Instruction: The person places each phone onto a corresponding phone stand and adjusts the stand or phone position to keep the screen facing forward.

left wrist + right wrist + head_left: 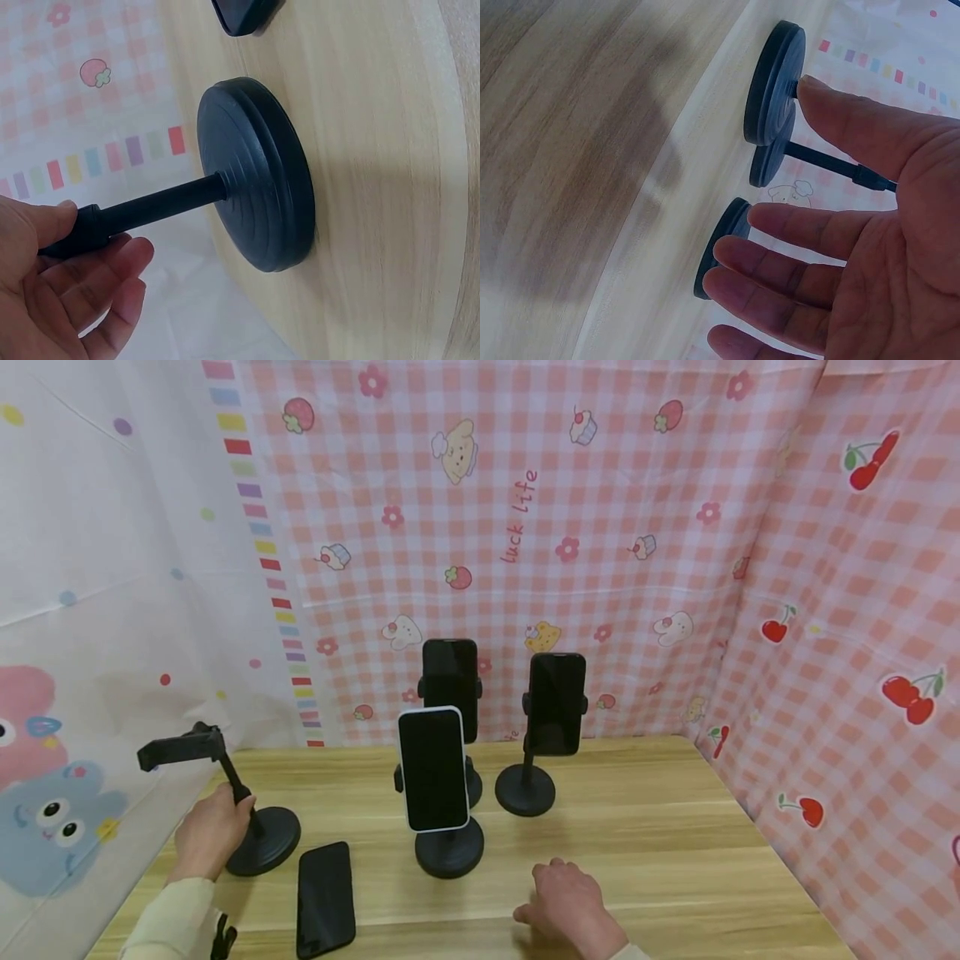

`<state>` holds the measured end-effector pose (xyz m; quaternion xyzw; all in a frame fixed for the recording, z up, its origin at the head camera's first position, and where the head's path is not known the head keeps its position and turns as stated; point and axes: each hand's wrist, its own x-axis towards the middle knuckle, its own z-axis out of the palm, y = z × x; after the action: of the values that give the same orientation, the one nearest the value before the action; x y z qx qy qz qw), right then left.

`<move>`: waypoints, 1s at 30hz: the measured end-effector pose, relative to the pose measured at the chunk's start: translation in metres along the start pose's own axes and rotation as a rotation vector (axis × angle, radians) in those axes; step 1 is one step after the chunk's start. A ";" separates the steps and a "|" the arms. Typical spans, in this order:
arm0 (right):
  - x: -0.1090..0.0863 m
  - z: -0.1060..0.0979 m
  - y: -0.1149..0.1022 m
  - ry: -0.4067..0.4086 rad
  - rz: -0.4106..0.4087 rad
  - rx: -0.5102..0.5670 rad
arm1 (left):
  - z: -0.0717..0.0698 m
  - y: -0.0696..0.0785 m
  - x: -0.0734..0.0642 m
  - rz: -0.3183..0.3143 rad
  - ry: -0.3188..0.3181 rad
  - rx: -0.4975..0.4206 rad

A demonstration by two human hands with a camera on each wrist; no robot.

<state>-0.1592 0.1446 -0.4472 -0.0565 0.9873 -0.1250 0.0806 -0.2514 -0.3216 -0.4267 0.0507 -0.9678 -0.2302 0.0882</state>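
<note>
My left hand (213, 831) grips the stem of a black phone stand (273, 839) at the left of the table. In the left wrist view thumb and fingers pinch the collar of its stem (165, 202), and the round base (255, 176) stands at the table surface. The stand's holder (180, 749) carries no phone. Right of the base lies a black phone (326, 897), screen up. My right hand (566, 902) hovers low over the front of the table, fingers spread and holding nothing. Its palm (900, 300) shows in the right wrist view.
A white-edged phone (433, 768) sits in a stand at mid-table. Behind it are two more stands with dark phones, one partly hidden (450, 672), one to the right (557, 706). A checked cloth (637, 610) hangs behind the wooden table (675, 843).
</note>
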 end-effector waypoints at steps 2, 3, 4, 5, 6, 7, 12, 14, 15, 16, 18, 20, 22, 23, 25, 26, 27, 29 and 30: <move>-0.001 0.000 0.000 0.004 -0.003 0.000 | 0.000 0.001 0.000 -0.004 0.004 0.004; -0.001 0.000 0.000 0.006 -0.004 0.001 | 0.000 0.001 0.000 -0.009 0.009 0.006; -0.001 0.000 0.000 0.005 -0.003 0.003 | 0.001 0.002 0.000 -0.014 0.015 0.007; -0.001 0.000 0.000 0.003 -0.001 0.003 | 0.001 0.003 0.000 -0.016 0.019 0.007; -0.002 0.000 0.000 0.004 0.000 0.004 | 0.001 0.003 0.000 -0.019 0.025 0.008; -0.002 0.000 -0.001 0.004 0.000 0.003 | 0.002 0.004 0.000 -0.022 0.031 0.009; -0.003 0.000 -0.001 0.019 -0.007 -0.004 | 0.003 0.007 0.001 -0.019 0.063 0.013; -0.003 0.000 -0.001 0.023 -0.010 -0.005 | 0.004 0.008 0.000 -0.011 0.069 0.020; -0.003 0.000 -0.001 0.025 -0.012 -0.004 | 0.005 0.009 0.000 -0.007 0.072 0.024; -0.003 0.000 0.000 0.025 -0.014 -0.003 | 0.005 0.009 0.000 -0.003 0.075 0.029; -0.003 0.000 0.000 0.023 -0.014 -0.002 | 0.006 0.011 -0.001 0.000 0.078 0.036; -0.002 0.001 0.000 0.020 -0.012 -0.004 | 0.007 0.013 0.000 0.007 0.081 0.042; -0.002 0.001 0.000 0.019 -0.012 -0.003 | 0.008 0.015 0.000 0.011 0.088 0.049; -0.001 0.001 0.001 0.019 -0.011 -0.004 | 0.008 0.017 0.000 0.016 0.089 0.051; -0.001 0.002 0.001 0.020 -0.012 -0.004 | 0.009 0.020 0.001 0.027 0.089 0.056; -0.001 0.002 0.001 0.021 -0.013 -0.002 | 0.009 0.021 0.001 0.033 0.093 0.058; -0.001 0.002 0.001 0.024 -0.014 0.000 | 0.010 0.023 0.001 0.039 0.098 0.060; -0.002 0.002 0.001 0.027 -0.016 0.002 | 0.011 0.027 0.000 0.055 0.108 0.059; -0.002 0.002 0.001 0.030 -0.017 0.003 | 0.011 0.029 0.000 0.061 0.113 0.060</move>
<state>-0.1574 0.1456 -0.4492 -0.0627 0.9877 -0.1279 0.0649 -0.2551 -0.2912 -0.4231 0.0366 -0.9689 -0.1951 0.1480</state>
